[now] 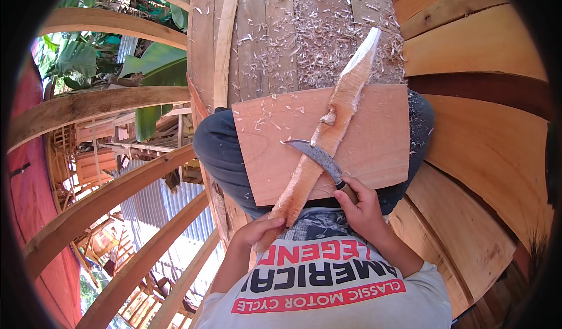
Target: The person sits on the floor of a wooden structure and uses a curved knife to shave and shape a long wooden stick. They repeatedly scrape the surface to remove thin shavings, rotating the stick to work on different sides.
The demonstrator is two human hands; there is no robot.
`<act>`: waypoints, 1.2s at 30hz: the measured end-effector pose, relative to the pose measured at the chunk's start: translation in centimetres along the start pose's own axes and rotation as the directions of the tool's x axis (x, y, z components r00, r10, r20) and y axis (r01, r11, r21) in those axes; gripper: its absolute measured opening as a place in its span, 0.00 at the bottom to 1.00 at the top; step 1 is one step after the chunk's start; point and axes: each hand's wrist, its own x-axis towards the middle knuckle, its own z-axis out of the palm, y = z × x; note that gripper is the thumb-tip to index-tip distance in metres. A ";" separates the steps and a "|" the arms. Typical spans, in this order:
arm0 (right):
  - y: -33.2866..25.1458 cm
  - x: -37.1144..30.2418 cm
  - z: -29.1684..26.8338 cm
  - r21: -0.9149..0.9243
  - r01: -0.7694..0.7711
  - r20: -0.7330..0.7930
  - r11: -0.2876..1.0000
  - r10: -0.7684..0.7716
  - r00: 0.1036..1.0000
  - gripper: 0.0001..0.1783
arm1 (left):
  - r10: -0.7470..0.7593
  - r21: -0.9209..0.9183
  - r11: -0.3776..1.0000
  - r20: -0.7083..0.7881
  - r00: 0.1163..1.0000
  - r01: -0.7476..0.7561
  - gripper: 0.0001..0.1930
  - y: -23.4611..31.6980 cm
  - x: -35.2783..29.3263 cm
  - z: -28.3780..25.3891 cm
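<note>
Two-handed paring, with plenty of rough wood left

Held at seven o'clock of the lap board's centre by the left hand, fingers and thumb curled closed round the near end: a long, tan-brown, rough-surfaced wooden stick. Lying slantwise from there to one o'clock, over a flat, pinkish-brown wooden board set across the dark-blue trousered lap. Pared to a white, tapering tip at one o'clock; knobbly near the middle and brown further down, so probably only part-worked.

Gripped at five o'clock by the right hand, fingers wrapped round the dark handle: a hooked, dark-grey steel knife. Laid across the stick, curved point at nine o'clock, past the left edge. Cannot tell from overhead whether touching the wood or just above it.

Judging by the white facets and the pale, curled wood shavings strewn at twelve o'clock over brown planks, likely a shaping step. Called for next, most likely: a firm hold at seven o'clock, a steady board underneath, a shallow blade angle against the rough stretch, and left fingers clear of the edge's path.
</note>
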 end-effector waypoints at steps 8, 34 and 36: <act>0.3 -0.9 0.1 -0.057 0.044 -0.018 0.997 -0.046 0.999 0.14 | 0.047 0.007 0.999 -0.053 0.997 -0.046 0.22 -1.4 0.5 0.0; -0.6 -1.3 -0.3 0.398 -0.431 0.350 0.810 0.300 0.888 0.11 | -0.024 0.006 1.000 0.022 0.999 0.024 0.30 -1.3 0.4 -0.5; -0.7 -1.2 -0.6 0.362 -0.462 0.404 0.810 0.311 0.860 0.12 | -0.034 0.032 0.999 0.001 0.999 0.034 0.30 -0.8 0.0 0.1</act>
